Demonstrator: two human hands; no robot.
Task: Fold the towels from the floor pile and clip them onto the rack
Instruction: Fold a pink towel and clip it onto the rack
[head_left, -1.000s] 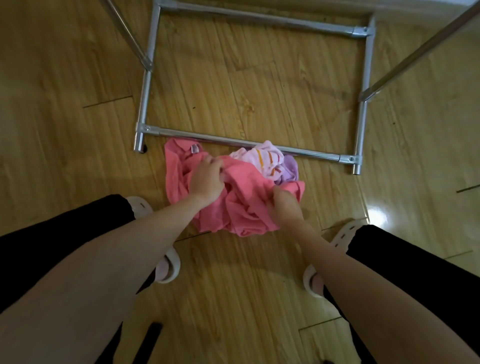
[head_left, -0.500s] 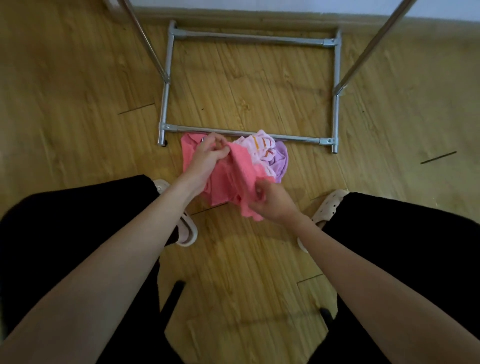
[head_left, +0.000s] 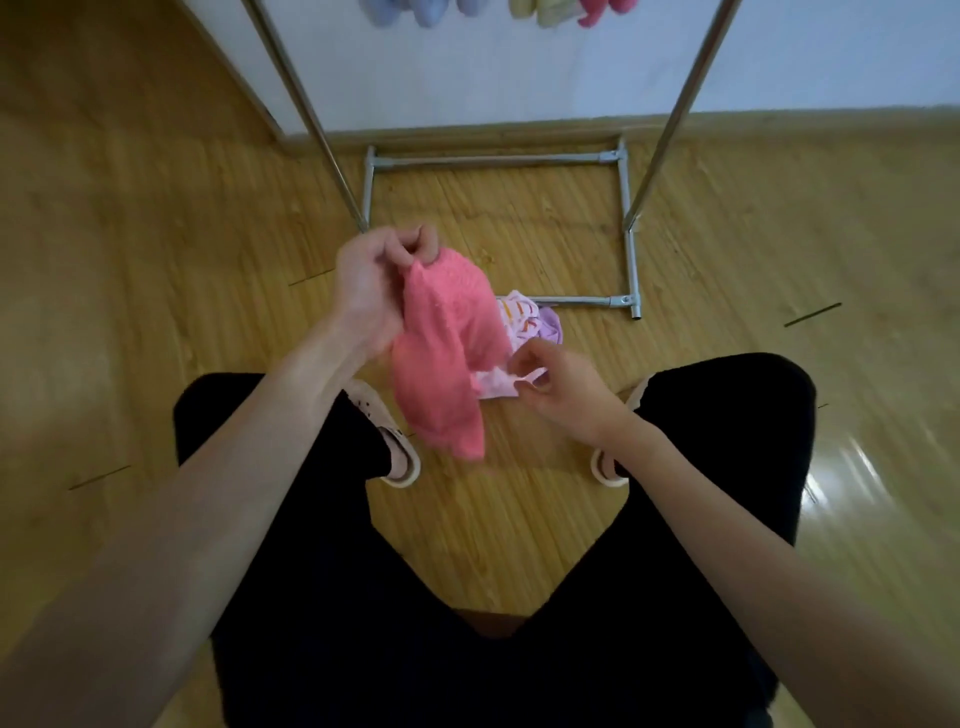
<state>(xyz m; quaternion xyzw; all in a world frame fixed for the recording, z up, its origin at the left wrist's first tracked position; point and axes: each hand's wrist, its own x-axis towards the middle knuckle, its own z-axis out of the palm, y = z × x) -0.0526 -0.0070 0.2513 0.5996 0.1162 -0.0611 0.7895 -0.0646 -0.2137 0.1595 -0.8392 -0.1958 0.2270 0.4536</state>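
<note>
A coral-pink towel (head_left: 447, 353) hangs in the air above the floor. My left hand (head_left: 374, 280) pinches its top edge. My right hand (head_left: 556, 389) pinches a pale pink corner at the towel's lower right side. Behind the towel, the floor pile (head_left: 530, 319) shows a white towel with orange stripes and a lilac one, lying against the front bar of the metal rack (head_left: 631, 260). Several folded towels (head_left: 545, 10) hang at the top of the view, by the rack's upper part.
The rack's two slanted poles (head_left: 306, 119) rise left and right of its square base. A white wall with a wooden skirting stands behind it. My legs in black trousers and pale slippers (head_left: 395, 447) stand on the wooden floor.
I have straightened up and lifted the pink towel off the pile. My left hand rose with its top edge, my right hand moved to a lower corner. The hanging towels came into view.
</note>
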